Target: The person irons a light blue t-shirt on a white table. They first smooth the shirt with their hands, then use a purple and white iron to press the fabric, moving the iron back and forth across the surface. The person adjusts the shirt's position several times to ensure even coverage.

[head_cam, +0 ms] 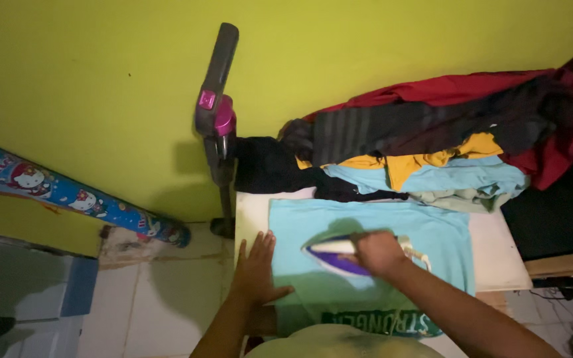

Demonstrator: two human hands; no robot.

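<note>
Yellow-green wall (101, 99) stood behind the white ironing surface (492, 245). Your right hand (378, 252) closed its fingers around the purple iron (333, 255), pressing the light blue shirt (432, 232). Your left hand (256, 265) lay flat, fingers spread, to keep the cloth tight. Clothes pile (432, 139) waited behind.

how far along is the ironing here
In hand: the right hand grips the iron on a light blue shirt spread over the board, while the left hand lies flat at the shirt's edge. Nothing folded or finished is in view. Left, it seems: a rumpled pile of clothes behind the board.
</note>
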